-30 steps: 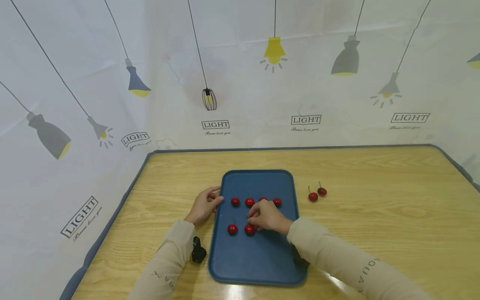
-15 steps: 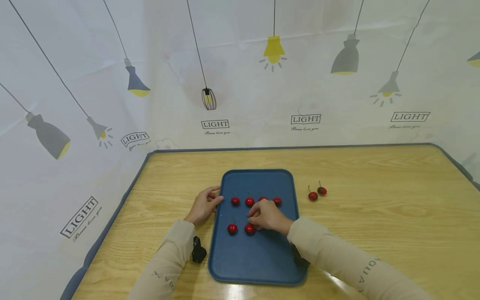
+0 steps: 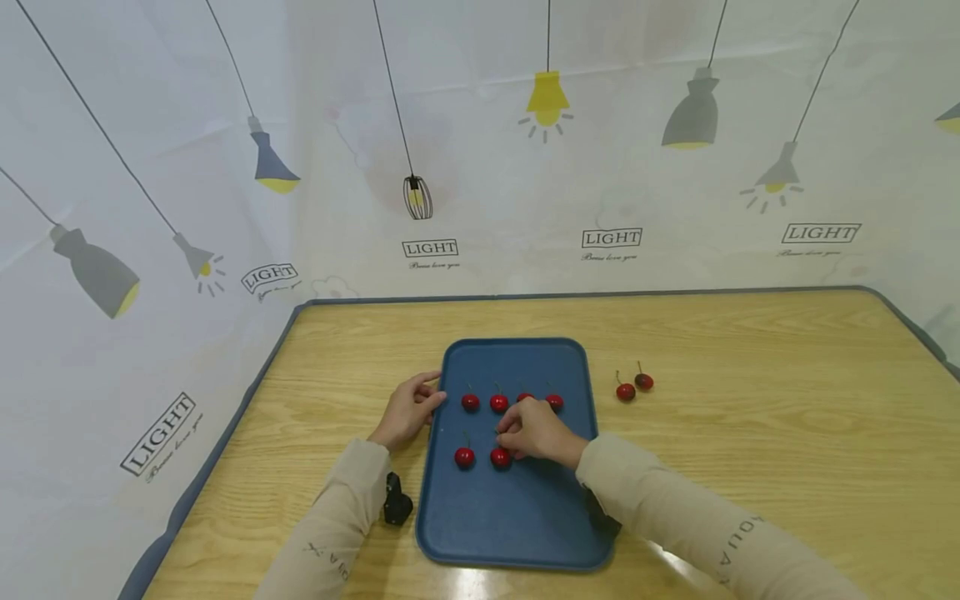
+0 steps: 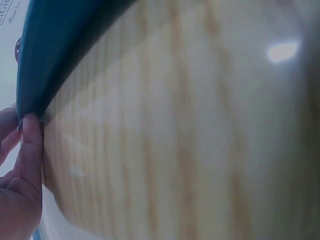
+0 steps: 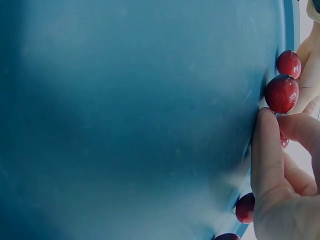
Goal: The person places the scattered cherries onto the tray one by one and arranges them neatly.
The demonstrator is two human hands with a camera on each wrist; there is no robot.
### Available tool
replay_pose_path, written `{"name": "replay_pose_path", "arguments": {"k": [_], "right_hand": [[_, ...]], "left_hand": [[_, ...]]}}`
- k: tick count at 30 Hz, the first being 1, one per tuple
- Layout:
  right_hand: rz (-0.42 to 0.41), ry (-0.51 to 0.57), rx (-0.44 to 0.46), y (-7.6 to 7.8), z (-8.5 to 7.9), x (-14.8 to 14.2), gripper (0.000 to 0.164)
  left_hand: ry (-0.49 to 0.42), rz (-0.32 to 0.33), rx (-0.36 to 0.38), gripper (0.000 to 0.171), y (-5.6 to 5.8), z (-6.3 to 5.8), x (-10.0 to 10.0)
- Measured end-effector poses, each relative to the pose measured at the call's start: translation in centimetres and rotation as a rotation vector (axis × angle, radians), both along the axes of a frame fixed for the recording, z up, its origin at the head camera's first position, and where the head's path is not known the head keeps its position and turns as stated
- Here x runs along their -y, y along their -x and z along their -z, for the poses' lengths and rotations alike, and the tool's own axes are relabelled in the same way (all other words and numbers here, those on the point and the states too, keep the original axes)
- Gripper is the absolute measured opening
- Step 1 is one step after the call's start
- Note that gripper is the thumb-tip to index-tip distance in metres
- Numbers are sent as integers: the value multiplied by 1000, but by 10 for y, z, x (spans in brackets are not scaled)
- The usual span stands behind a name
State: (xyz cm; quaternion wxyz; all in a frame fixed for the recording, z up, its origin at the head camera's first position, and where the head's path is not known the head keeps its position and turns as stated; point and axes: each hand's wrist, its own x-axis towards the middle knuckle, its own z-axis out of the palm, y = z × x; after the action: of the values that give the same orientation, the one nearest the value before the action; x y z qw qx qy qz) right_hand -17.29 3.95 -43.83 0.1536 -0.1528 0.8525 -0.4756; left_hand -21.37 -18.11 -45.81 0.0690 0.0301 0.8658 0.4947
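Observation:
A blue rectangular tray [image 3: 517, 525] lies lengthwise on the table. My left hand [image 3: 408, 410] holds its left rim, thumb at the edge; the left wrist view shows the fingertips [image 4: 31, 122] against the tray's side. Several red cherries with stems stand in a back row, including a cherry [image 3: 470, 403] at its left end; my right hand [image 3: 543, 432] partly covers this row. Nearer to me are a left cherry [image 3: 464, 458] and a right cherry [image 3: 500, 457]. My right thumb and forefinger pinch at the right one, fingertips close against it in the right wrist view.
Two more cherries, a front one [image 3: 626, 392] and a back one [image 3: 644, 382], lie on the wooden table [image 3: 750, 375] right of the tray. A small black object [image 3: 397, 500] is beside my left sleeve. A white wall covering printed with lamps [image 3: 510, 167] rises behind the table.
The cherry at my right fingertips has shifted very slightly to the right. Both hands, the tray and the other cherries stay in place.

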Motion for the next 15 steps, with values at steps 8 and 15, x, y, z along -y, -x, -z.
{"name": "replay_pose_path", "arguments": {"k": [8, 15], "right_hand": [[-20, -42, -23, 1, -2, 0, 11], [-30, -65, -41, 1, -4, 0, 12]], "left_hand": [[4, -2, -5, 43, 0, -1, -1], [4, -5, -6, 43, -1, -1, -1]]}}
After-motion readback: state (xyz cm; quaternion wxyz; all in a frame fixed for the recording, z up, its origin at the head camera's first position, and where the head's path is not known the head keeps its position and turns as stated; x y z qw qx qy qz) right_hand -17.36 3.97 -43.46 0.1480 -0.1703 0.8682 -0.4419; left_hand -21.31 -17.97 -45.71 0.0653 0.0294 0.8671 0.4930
